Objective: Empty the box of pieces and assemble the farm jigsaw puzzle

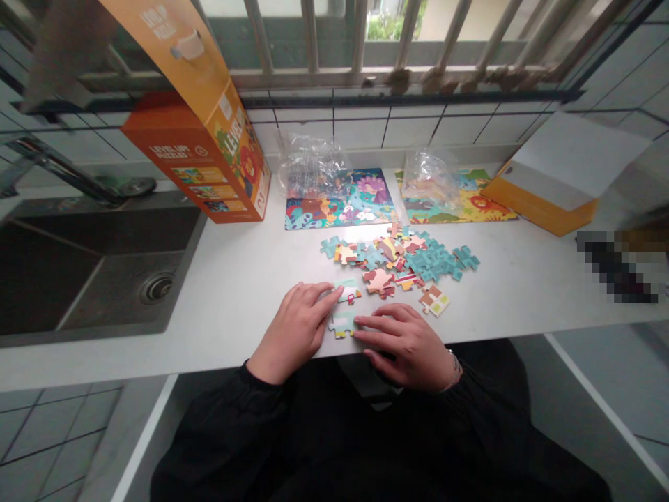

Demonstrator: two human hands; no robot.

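Observation:
Two pale puzzle pieces lie on the white counter between my hands. The upper puzzle piece point(351, 293) carries a small red detail, and the lower puzzle piece point(342, 323) is pale green with yellow at its bottom edge. My left hand point(295, 324) rests to their left, fingers stretched, a fingertip touching the left edge of the upper piece. From the right, my right hand point(406, 343) reaches in with fingers spread, its fingertips at the right edge of the lower piece. Just beyond is a heap of loose puzzle pieces point(436, 258), some showing teal backs. A brown and yellow puzzle piece point(434, 300) lies apart.
Behind the heap are two picture sheets, one blue point(371, 202) and one yellow point(470, 202), each under a clear plastic bag point(313, 167). An orange puzzle box point(209, 160) stands open at left beside a dark sink point(125, 272). An open yellow-and-white box point(559, 181) is at right.

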